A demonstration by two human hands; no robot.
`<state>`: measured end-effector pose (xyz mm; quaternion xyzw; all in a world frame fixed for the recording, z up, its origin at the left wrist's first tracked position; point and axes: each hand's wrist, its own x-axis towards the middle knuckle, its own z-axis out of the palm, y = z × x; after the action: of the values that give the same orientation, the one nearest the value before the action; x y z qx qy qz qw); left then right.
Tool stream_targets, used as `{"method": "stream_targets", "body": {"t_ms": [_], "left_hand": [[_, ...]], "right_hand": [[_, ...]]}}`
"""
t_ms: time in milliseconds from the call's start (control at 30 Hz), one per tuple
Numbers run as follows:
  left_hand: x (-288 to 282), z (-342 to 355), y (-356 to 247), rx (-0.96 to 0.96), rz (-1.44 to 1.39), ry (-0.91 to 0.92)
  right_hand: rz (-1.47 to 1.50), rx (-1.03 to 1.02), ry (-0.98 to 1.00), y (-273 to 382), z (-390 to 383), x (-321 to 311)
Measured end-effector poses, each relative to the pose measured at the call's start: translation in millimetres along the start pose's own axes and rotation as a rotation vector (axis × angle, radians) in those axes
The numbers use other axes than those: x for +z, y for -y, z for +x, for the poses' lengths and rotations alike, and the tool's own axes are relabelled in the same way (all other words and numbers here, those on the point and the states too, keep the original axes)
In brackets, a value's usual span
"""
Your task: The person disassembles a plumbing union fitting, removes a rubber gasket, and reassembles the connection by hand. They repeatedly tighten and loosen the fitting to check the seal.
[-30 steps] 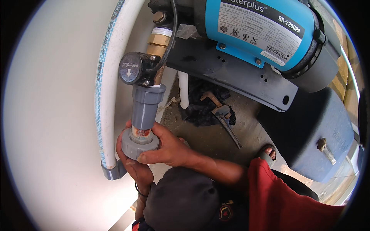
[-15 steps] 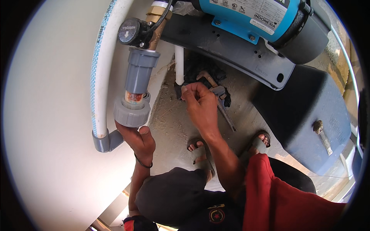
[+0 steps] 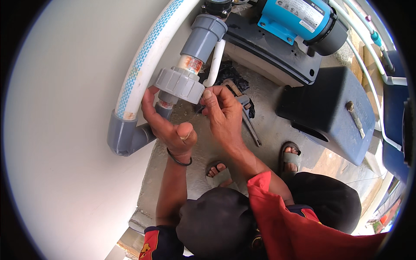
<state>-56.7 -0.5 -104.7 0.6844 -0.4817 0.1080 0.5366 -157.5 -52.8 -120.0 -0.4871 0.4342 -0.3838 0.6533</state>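
A grey ribbed pipe union (image 3: pixel 179 85) joins the thick grey plastic pipework along the pale wall. My left hand (image 3: pixel 169 132), with a dark band at its wrist, curls its fingers behind and under the union, thumb standing out towards me. Above the union sit a rust-stained white pipe piece (image 3: pixel 190 64) and a grey coupling (image 3: pixel 203 39). Below it a short rust-stained section leads into a grey elbow (image 3: pixel 123 134). At the union's right edge, my right hand (image 3: pixel 223 110) pinches thumb and forefinger together. Whatever lies in that pinch is too small to tell.
A white hose (image 3: pixel 145 65) with blue marks curves along the left. At upper right a blue motor pump (image 3: pixel 299 19) stands on a black base plate (image 3: pixel 264 47). A pipe wrench (image 3: pixel 249 117) lies on the concrete floor. A dark plastic cover (image 3: pixel 333 112) stands right of it.
The view has shifted, bringing more of the lower pipework into sight. My left hand now reaches further up beside the union. My right hand's pinch appears closer to the union's edge.
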Motion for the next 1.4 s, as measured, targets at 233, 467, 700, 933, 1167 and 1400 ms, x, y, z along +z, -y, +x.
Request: {"method": "stream_targets", "body": {"t_ms": [233, 467, 700, 933, 1167, 1400], "left_hand": [[11, 11, -14, -0.142, -0.314, -0.011], [15, 21, -8, -0.003, -0.199, 0.032], [16, 26, -9, -0.011, -0.145, -0.086], [23, 20, -21, -0.164, -0.245, -0.133], [23, 23, -14, 0.040, -0.079, -0.232], [16, 28, -13, -0.104, -0.227, -0.173]], "right_hand": [[0.135, 0.041, 0.300, 40, 23, -4], [0.274, 0.203, 0.251, 55, 38, 3], [0.518, 0.195, 0.368, 65, 27, 9], [0.422, 0.172, 0.512, 72, 27, 7], [0.524, 0.173, 0.618, 62, 35, 6], [0.640, 0.214, 0.603, 68, 31, 11]]}}
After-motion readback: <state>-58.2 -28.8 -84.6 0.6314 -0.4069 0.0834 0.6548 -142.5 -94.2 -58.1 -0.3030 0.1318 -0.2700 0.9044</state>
